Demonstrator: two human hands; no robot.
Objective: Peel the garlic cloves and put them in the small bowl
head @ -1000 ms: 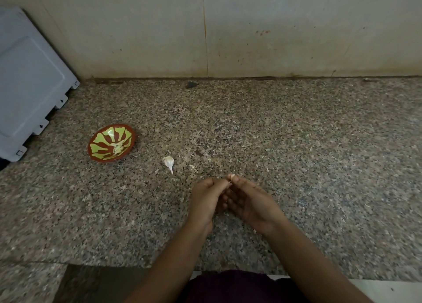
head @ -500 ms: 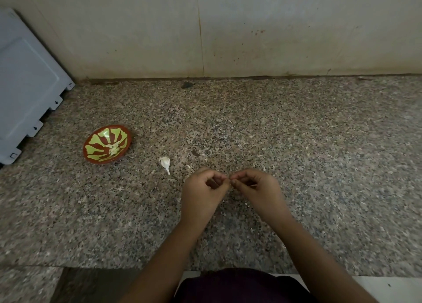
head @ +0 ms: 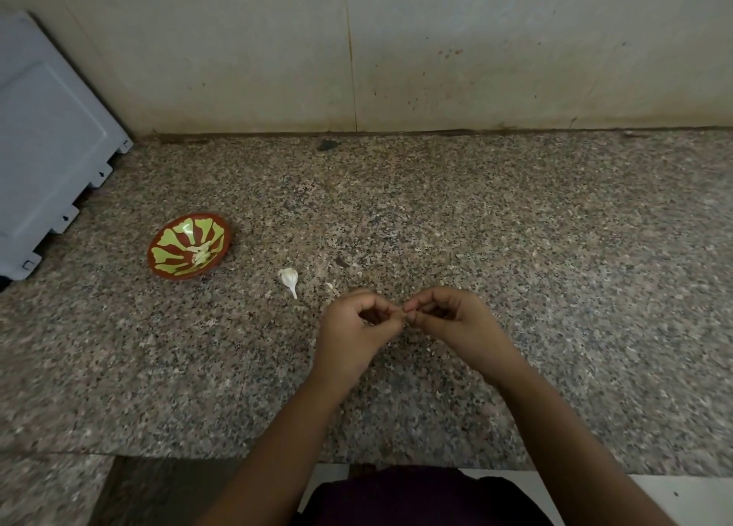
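A grey plastic panel (head: 43,137) leans against the tiled wall (head: 238,69) at the far left, standing on a speckled stone counter (head: 515,228). Just right of it sits one small bowl (head: 170,244), red-brown with yellow-green petal shapes. It holds a little heap of pale peeled garlic cloves (head: 200,254) near its right side, lying too close together to count.

Further right, one whole garlic clove (head: 289,277) lies alone on the counter, white, with its thin tail pointing toward the viewer. It is between the bowl and the hands, nearer the hands, just up and left of the left hand and not touching it. One tiny pale flake of skin (head: 328,286) lies beside the left hand's knuckles.

Two bare hands meet at the centre, raised slightly over the counter. The left hand (head: 353,327) is curled, its thumb and forefinger pressed together. The right hand (head: 464,327) is curled the same way. Their fingertips touch, and both pinch one small item (head: 405,311), almost wholly covered by the fingers, so it cannot be identified. The bowl is well to the left of both hands.
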